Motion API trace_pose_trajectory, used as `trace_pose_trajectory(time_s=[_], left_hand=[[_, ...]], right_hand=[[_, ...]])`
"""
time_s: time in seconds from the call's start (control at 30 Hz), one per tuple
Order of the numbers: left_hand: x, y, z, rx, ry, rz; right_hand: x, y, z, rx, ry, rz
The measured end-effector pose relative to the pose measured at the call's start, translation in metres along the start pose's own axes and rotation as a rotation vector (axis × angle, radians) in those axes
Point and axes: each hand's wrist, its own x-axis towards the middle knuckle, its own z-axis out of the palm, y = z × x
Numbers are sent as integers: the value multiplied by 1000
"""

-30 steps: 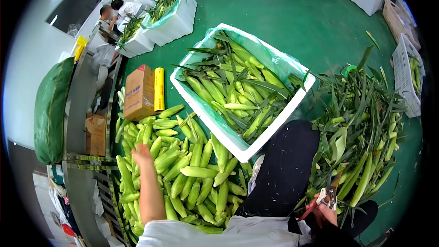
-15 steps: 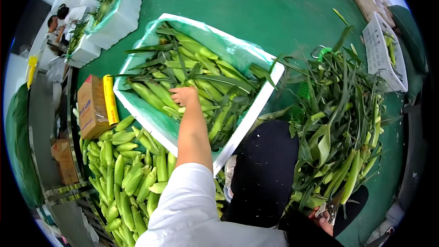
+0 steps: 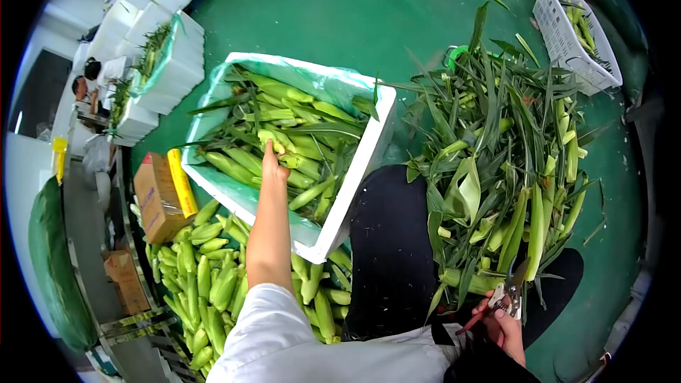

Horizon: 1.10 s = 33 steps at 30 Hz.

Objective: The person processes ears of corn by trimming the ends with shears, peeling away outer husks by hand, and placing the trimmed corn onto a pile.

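A white foam box (image 3: 369, 152) lined with green plastic holds many unhusked corn ears with long leaves. Inside it, my left hand (image 3: 274, 164) is closed around a corn ear (image 3: 273, 139), whose pale green end shows above the fingers. My right hand (image 3: 502, 323) grips pruning shears (image 3: 508, 296) at the lower right, their blades pointing up beside cut stalks. A large heap of leaves and husks (image 3: 489, 149) lies on the floor just beyond the shears. Trimmed corn ears (image 3: 213, 276) are piled at the lower left, beside the box.
A cardboard box (image 3: 160, 198) and a yellow roll (image 3: 182, 183) stand left of the foam box. A white crate (image 3: 567, 35) is at the upper right. More foam boxes (image 3: 170, 64) line the upper left, near a person (image 3: 80, 88). My dark-clothed leg (image 3: 390, 241) is between box and heap.
My left hand has closed on a corn ear and raised it slightly. My right hand and the shears show more fully. The view has shifted, and the foam box appears lower and further left.
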Motion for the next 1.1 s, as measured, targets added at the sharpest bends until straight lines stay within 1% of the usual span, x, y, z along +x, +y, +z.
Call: trace_pose_trajectory(time_s=[0.03,0.07,0.1,0.13,0.17,0.23,0.27,0.3,0.37,0.43,0.47,0.5,0.53,0.57,0.6,0.7,0.77,0.87,0.97,1.0,1.1], left_hand=[[-16,13,2,-163,-123,-11],[-88,17,35,-106,-98,53],[-147,18,54,-80,-121,83],[-196,21,51,45,-287,51],[-246,22,49,122,-379,52],[-325,12,39,15,-631,8],[-363,1,43,5,-649,-8],[-387,-13,48,-99,-760,-109],[-409,-42,88,-285,-711,-270],[-389,-87,112,-567,-935,-438],[-388,-108,127,-557,-941,-590],[-391,-128,142,-412,-976,-634],[-404,-146,151,-157,-955,-567],[-422,-161,161,94,-946,-487],[-438,-175,167,275,-962,-434],[-476,-186,178,747,-1174,-249],[-490,-182,177,917,-1242,-245],[-489,-163,171,1202,-1426,-150],[-474,-145,174,1356,-1496,-600],[-471,-136,176,1280,-1373,-917],[-454,-133,155,1076,-1205,-1218]], right_hand=[[2,4,-5,17,-18,-35],[4,5,-8,27,-43,-46],[7,6,-11,36,-67,-60],[8,7,-11,52,-101,-73],[9,8,-12,69,-132,-87],[5,9,-13,95,-182,-104],[2,8,-13,101,-203,-110],[-1,6,-14,105,-220,-119],[-9,1,-15,111,-219,-130],[-11,-1,-26,95,-231,-163],[-15,-9,-27,94,-240,-193],[-20,-18,-31,96,-237,-221],[-22,-21,-41,25,-178,-262],[-19,-25,-54,-141,-155,-409],[-27,-40,-61,-326,-109,-500],[-37,-71,-79,-845,28,-689],[-36,-86,-83,-909,-4,-638],[-21,-94,-91,-941,-103,-659],[-3,-100,-98,-1107,-269,-766],[3,-97,-98,-1124,-298,-886],[1,-84,-97,-917,-490,-514]])
